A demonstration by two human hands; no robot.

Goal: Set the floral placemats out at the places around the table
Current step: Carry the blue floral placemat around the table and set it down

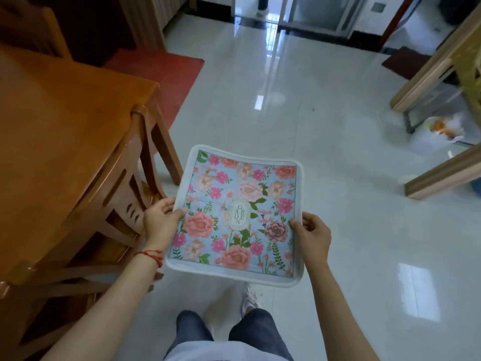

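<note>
Left hand [159, 222] and right hand [313, 234], fingers pinching opposite edges of floral placemat [235, 214], beside wooden table [65, 126]

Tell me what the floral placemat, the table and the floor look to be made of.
Floral placemat: looks like soft printed fabric or padded cloth with a white border; it sags and curves between the left hand and right hand.
Table: wood with a glossy orange-brown varnish; soft sheen on top.
Floor: polished pale tile, likely ceramic; mirror-like reflections and faint joint lines.
</note>
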